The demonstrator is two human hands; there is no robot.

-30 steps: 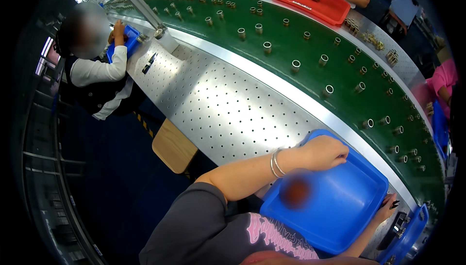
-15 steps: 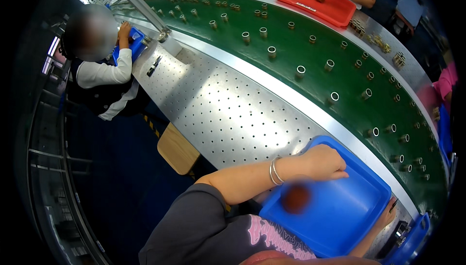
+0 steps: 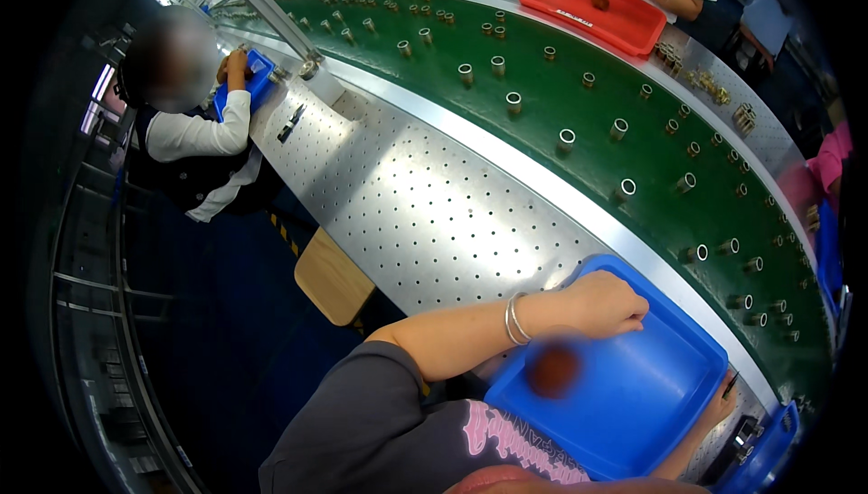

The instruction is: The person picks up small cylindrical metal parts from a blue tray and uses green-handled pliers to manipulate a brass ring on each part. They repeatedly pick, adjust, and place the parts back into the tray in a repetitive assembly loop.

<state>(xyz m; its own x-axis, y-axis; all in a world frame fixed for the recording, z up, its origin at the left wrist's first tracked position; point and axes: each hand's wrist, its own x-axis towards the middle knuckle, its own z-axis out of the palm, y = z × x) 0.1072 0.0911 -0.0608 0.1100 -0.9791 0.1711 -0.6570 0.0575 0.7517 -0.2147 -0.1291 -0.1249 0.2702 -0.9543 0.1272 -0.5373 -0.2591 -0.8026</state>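
Note:
My left hand (image 3: 608, 304) is closed, its fingers curled together above a blue plastic tray (image 3: 674, 376). Whatever those fingers may hold is hidden from view. Two thin silver bangles (image 3: 514, 319) circle the left wrist. At the tray's right side, my right hand (image 3: 721, 404) is partly hidden by the rim. It grips a dark, thin tool (image 3: 731, 384), too small to name exactly. A blurred reddish-brown round spot (image 3: 553, 367) covers part of the tray's near left area.
Beyond a metal rail, a green conveyor belt (image 3: 542, 169) carries many short metal sleeves (image 3: 627, 188). A perforated metal table (image 3: 434, 214) extends left. Co-workers sit at the left and far side, near a red tray (image 3: 624, 37). A wooden stool (image 3: 333, 279) stands below the table edge.
The whole view has shifted slightly, so the belt's sleeves and the red tray appear a little lower. Both my hands keep their places at the blue tray.

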